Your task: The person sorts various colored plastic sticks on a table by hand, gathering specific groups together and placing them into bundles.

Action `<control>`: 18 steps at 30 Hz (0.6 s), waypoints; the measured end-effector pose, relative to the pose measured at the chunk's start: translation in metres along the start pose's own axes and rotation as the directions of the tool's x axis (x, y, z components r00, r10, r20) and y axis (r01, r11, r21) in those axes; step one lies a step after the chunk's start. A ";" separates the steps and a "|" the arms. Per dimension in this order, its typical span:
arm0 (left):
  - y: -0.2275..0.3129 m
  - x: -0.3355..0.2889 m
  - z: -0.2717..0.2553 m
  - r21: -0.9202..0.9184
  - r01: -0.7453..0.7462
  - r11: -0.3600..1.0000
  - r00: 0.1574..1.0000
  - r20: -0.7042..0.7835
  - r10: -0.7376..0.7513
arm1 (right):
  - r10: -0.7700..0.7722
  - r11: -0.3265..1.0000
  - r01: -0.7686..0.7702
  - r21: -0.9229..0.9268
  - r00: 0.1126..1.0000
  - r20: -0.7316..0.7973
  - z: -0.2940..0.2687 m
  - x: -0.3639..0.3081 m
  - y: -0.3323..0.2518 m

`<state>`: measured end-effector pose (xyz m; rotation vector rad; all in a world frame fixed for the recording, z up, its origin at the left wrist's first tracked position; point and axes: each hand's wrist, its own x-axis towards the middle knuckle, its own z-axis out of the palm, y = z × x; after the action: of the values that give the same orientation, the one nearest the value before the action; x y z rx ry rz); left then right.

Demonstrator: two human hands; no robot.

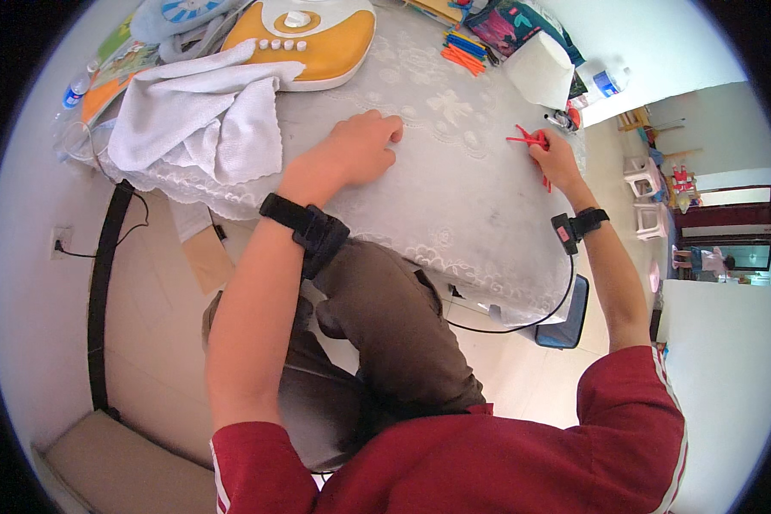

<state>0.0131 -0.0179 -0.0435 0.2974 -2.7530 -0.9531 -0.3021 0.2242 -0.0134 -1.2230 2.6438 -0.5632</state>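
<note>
Over the right part of the lace-covered table, my right hand (557, 163) is closed on a few thin red sticks (522, 138). Their ends stick out beyond the fingertips and below the palm. My left hand (355, 150) rests on the white tablecloth (454, 197) near the middle, holding nothing. Its fingers are loosely bent, with a gap between thumb and forefinger. At the far side lies a bunch of orange and blue sticks (464, 53), apart from both hands.
A crumpled white cloth (201, 116) lies left of my left hand, before a yellow-and-white appliance (317, 38). At the far right stand a white paper roll (540, 68) and a dark printed bag (522, 26). A black cable (522, 327) hangs from my right wrist strap past the table's edge.
</note>
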 end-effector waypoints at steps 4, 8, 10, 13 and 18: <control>-0.002 -0.002 0.002 -0.010 0.025 1.000 0.999 0.027 -0.025 | -0.084 0.996 0.084 0.001 0.996 -0.027 0.004 -0.011 -0.006; -0.005 -0.002 0.004 0.007 -0.014 1.000 1.000 -0.017 0.014 | -0.139 0.981 0.143 -0.129 0.989 0.041 -0.001 -0.003 -0.005; -0.006 -0.003 0.003 -0.010 -0.036 0.999 0.999 -0.035 0.036 | -0.107 0.992 0.109 -0.067 0.994 0.025 0.004 0.004 0.003; -0.004 -0.001 0.003 0.009 -0.063 0.998 0.998 -0.023 0.063 | 0.002 0.977 -0.013 0.214 0.999 0.050 -0.001 0.007 0.025; -0.004 -0.002 0.000 0.004 -0.014 1.000 1.000 0.000 0.014 | 0.335 0.316 -0.250 0.915 0.932 0.138 -0.001 0.000 0.027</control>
<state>0.0154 -0.0200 -0.0465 0.2782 -2.7538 -0.9445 -0.3211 0.2404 -0.0232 -0.3100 1.8368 -1.7183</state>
